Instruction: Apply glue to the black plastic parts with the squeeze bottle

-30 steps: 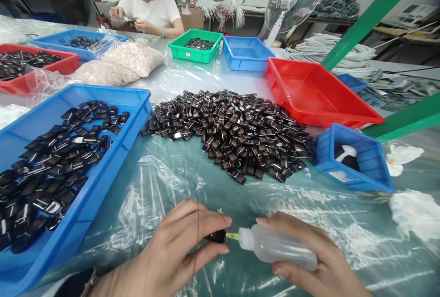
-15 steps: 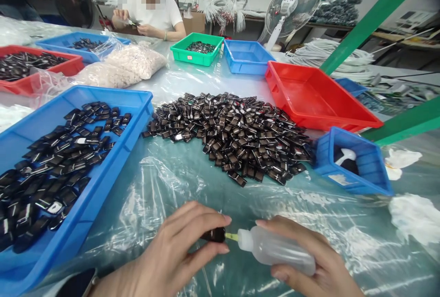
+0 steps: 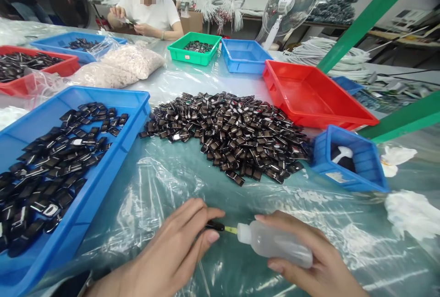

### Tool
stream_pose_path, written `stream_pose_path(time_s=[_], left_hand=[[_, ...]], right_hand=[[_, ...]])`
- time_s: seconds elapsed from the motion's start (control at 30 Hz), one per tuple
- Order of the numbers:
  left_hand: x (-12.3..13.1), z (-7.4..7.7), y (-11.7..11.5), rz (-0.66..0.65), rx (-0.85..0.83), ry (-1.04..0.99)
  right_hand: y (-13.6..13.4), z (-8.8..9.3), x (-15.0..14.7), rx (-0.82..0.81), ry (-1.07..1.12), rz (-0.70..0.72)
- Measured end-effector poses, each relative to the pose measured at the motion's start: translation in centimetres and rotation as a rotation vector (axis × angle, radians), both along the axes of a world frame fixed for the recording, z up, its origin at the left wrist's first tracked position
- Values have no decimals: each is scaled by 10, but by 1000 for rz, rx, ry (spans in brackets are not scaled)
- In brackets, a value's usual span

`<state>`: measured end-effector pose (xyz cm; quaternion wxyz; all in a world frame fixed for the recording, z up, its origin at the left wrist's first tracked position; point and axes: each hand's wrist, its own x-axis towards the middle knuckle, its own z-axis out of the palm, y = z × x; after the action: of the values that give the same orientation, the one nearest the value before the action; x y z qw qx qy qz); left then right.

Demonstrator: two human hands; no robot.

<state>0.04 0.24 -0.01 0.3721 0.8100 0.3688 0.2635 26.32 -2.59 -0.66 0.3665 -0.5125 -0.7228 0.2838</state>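
Note:
Between the thumb and fingers of my left hand (image 3: 182, 239) is a small black plastic piece (image 3: 215, 226), partly hidden by the fingers. My right hand (image 3: 309, 251) is wrapped round a translucent squeeze bottle (image 3: 280, 242) lying nearly level. Its yellowish tip (image 3: 231, 229) points left and meets the end of the black piece. Beyond both hands, a large heap of similar glossy dark pieces (image 3: 233, 132) lies on the plastic-covered table (image 3: 165, 178).
A blue tray (image 3: 113, 168) of dark pieces stands on the left. To the right are a red tray (image 3: 316, 97) and a small blue bin (image 3: 364, 164) holding a white-and-black item. Crumpled white tissue (image 3: 412, 214) lies nearby. Across the table sits a person (image 3: 156, 17).
The black piece has turned in my left fingers and now shows a thinner side. The bottle tip stays at its end. The view has shifted slightly.

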Motion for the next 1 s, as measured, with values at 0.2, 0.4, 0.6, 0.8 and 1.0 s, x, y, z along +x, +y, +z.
stream_pose_path(time_s=[0.2, 0.4, 0.6, 0.8, 1.0], left_hand=[[-2, -3, 3, -23, 37, 16], [-2, -3, 3, -31, 101, 14], [-1, -8, 1, -27, 110, -2], [0, -4, 2, -26, 167, -14], [-2, -1, 4, -37, 157, 12]], right_hand=[[-1, 4, 2, -149, 10, -45], [0, 5, 8, -217, 26, 2], [-1, 6, 12, -226, 44, 15], [-3, 2, 14, -213, 1, 28], [-2, 3, 15, -194, -25, 18]])
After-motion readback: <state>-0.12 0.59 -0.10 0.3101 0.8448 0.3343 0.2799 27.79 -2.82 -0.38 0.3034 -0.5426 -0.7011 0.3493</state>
